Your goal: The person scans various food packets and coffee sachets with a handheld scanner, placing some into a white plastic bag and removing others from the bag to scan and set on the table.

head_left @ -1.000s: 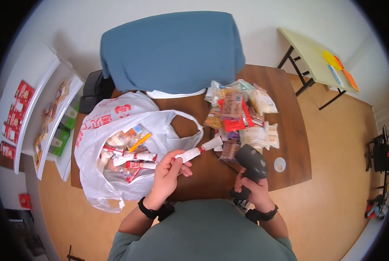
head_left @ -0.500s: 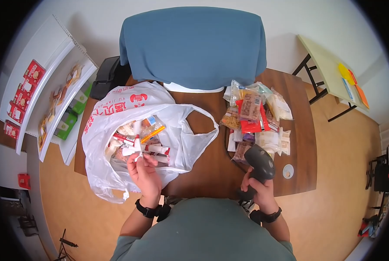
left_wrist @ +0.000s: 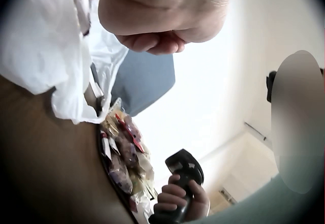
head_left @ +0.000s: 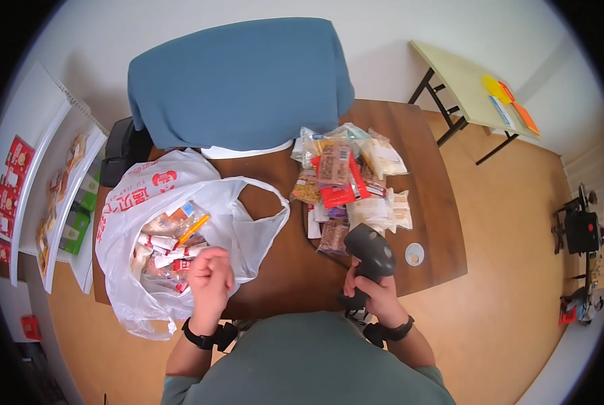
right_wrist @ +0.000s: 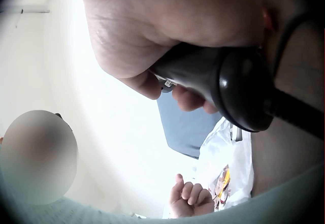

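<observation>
While the left hand [head_left: 211, 273] sits curled into a loose fist over the near rim of the white plastic bag [head_left: 140, 202] at lower left of the head view, it holds nothing that shows; the left wrist view also shows only curled fingers [left_wrist: 152, 41], no item between them. Bag mouth is open, lying on the brown worktop [head_left: 295, 270], with red-and-white tube packs [head_left: 163, 246] piled inside, long axes mostly running left-right across the frame. Right hand [head_left: 376, 297] is wrapped round the grip of the dark barcode scanner [head_left: 369, 253] at lower centre-right; scanner's long axis runs from the hand up the frame, head end pointing toward the snack packets [head_left: 346, 179] heaped in the upper middle of the worktop. Right wrist view confirms fingers closed tight on the scanner handle [right_wrist: 223, 82], cable leaving at the right edge. Small round disc [head_left: 414, 254] lies just right of the scanner. Blue chair back [head_left: 241, 81] stands beyond the worktop.
</observation>
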The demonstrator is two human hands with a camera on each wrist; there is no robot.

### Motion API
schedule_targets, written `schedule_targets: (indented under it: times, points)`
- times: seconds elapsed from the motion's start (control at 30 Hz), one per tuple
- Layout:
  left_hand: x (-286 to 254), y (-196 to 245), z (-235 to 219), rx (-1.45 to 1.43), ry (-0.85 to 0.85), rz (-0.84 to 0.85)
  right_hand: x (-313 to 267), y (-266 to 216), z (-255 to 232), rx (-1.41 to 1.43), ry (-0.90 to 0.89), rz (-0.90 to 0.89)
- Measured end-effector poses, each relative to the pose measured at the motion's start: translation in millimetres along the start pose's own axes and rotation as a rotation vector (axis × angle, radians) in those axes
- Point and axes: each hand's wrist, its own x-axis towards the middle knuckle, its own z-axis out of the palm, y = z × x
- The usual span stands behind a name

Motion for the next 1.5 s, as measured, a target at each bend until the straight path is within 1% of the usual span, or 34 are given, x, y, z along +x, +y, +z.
schedule_targets:
  times: [0.03, 0.07, 0.13, 0.17, 0.23, 0.27, 0.33, 0.37, 0.4, 0.43, 0.47, 0.53, 0.57, 0.6, 0.67, 0.73, 0.8, 0.83, 0.87, 0.93, 0.97, 1.0, 1.07, 1.13, 1.2, 1.23, 1.33, 1.4, 1.47, 1.5]
  points:
    - [0.8, 1.6, 8.9, 0.058, -0.105, -0.044, -0.8, 0.0, -0.1, 0.006, 0.000, -0.001]
    - [4.8, 1.9, 20.0, 0.055, -0.112, -0.042, -1.3, -0.6, -0.5, 0.014, -0.002, -0.002]
    - [20.2, 4.3, 45.7, 0.401, -0.420, 0.091, -3.8, -1.4, -2.0, 0.057, -0.027, -0.023]
    - [28.3, 9.4, 58.9, 0.402, -0.421, 0.098, -4.6, -0.6, -3.5, 0.065, -0.027, -0.026]
    - [46.9, 20.8, 85.7, 0.523, -0.587, 0.088, -7.0, 0.3, -5.6, 0.068, -0.031, -0.037]
    - [58.9, 20.7, 96.9, 0.521, -0.585, 0.096, -8.7, 0.5, -5.6, 0.065, -0.018, -0.049]
    - [84.6, 12.2, 121.2, 0.656, -0.596, 0.172, -12.8, -0.8, -6.8, 0.031, -0.015, -0.069]
    - [97.1, 2.4, 134.1, 0.635, -0.574, 0.195, -13.5, -0.5, -6.4, 0.023, 0.011, -0.073]
    - [109.6, -11.2, 145.9, 0.726, -0.451, 0.304, -13.6, 0.4, -6.5, 0.017, 0.036, -0.076]
    - [119.6, -20.7, 156.3, 0.820, -0.326, 0.404, -13.3, 1.8, -7.3, 0.027, 0.026, -0.091]
    - [127.1, -23.8, 166.8, 0.810, -0.311, 0.414, -14.4, 1.5, -7.7, 0.011, 0.015, -0.095]
    - [140.3, -26.6, 183.0, 0.943, -0.264, 0.170, -15.9, 2.3, -8.8, 0.066, 0.022, -0.080]
    - [145.3, -27.1, 186.7, 0.988, -0.275, 0.118, -16.5, 2.1, -11.5, 0.058, 0.006, -0.080]
    - [151.0, -31.2, 188.0, 0.982, -0.261, 0.134, -16.7, -0.1, -12.7, 0.046, -0.008, -0.090]
    - [157.0, -33.1, 186.5, 0.989, -0.303, 0.044, -17.3, -3.6, -12.9, 0.040, -0.009, -0.096]
    - [157.9, -27.9, 179.5, 0.949, -0.285, 0.071, -14.7, -5.6, -13.9, 0.042, -0.007, -0.109]
    - [151.0, -13.9, 167.9, 1.015, -0.308, 0.094, -15.2, -6.7, -13.6, 0.045, 0.008, -0.102]
    - [144.3, -10.9, 159.6, 0.985, -0.281, 0.183, -15.2, -6.8, -14.2, 0.048, 0.011, -0.101]
    - [135.2, -3.5, 151.6, 0.990, -0.283, 0.177, -13.3, -7.5, -14.8, 0.035, 0.008, -0.088]
    - [117.0, 11.7, 135.3, 1.021, -0.329, 0.337, -8.6, -9.5, -12.1, 0.028, -0.001, -0.066]
    - [108.8, 11.4, 127.3, 0.994, -0.334, 0.391, -7.0, -11.8, -8.6, -0.012, 0.010, -0.026]
    - [101.1, 13.1, 119.8, 0.998, -0.322, 0.377, -4.7, -13.3, -5.1, -0.056, 0.018, 0.017]
    - [85.5, 17.9, 106.0, 1.055, -0.403, 0.432, 2.1, -14.0, 1.4, -0.104, 0.004, 0.043]
    - [72.6, 19.3, 94.4, 1.082, -0.401, 0.403, 7.0, -12.7, 8.1, -0.288, -0.034, 0.087]
    - [61.2, 18.2, 83.5, 1.079, -0.414, 0.455, 9.2, -11.6, 16.9, -0.316, -0.060, 0.100]
    - [55.3, 18.7, 78.7, 1.085, -0.418, 0.415, 9.3, -11.9, 20.2, -0.346, -0.072, 0.099]
    - [37.3, 17.7, 59.6, 1.072, -0.389, 0.406, 8.9, -12.0, 26.2, -0.351, -0.091, 0.095]
    - [23.0, 16.5, 44.2, 1.064, -0.347, 0.365, 6.1, -12.0, 27.6, -0.344, -0.097, 0.109]
    - [13.9, 18.0, 27.0, 1.072, -0.329, 0.348, 6.5, -9.1, 26.1, -0.329, -0.084, 0.080]
    - [8.1, 17.2, 18.4, 1.065, -0.255, 0.327, 7.4, -5.5, 22.9, -0.331, -0.081, 0.082]
